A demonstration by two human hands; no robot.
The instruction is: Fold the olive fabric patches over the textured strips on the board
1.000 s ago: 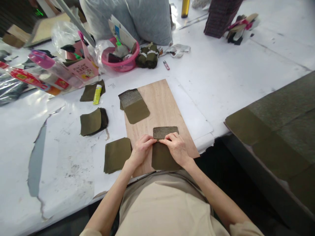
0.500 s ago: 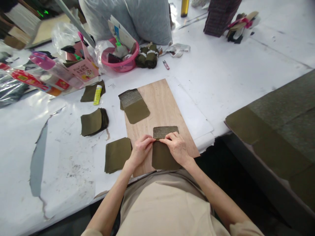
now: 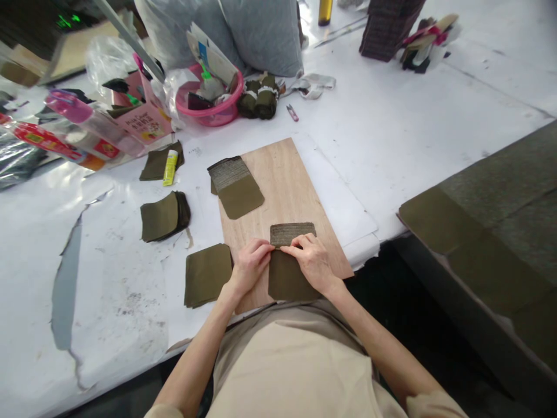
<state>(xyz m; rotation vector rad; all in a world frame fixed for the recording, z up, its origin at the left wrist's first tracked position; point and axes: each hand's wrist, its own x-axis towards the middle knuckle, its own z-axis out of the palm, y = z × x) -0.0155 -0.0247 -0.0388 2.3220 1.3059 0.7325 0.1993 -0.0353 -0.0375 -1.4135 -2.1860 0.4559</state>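
left hand point(image 3: 251, 262) and right hand point(image 3: 315, 261) pinching the upper edge of a round-cornered olive fabric panel point(image 3: 286, 278), coarse striped band point(image 3: 287, 233) just above, wood-grained board point(image 3: 282, 180) beneath, pink box point(image 3: 150, 125) beyond, printed lettering too blurred to read

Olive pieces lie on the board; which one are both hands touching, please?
The front piece, pinched by left hand and right hand; the rear pieces lie untouched.

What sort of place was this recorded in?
Probably a sewing or garment workshop: stacks of cut olive fabric pieces and what look like small thread snips lie on a broad white-covered worktable.
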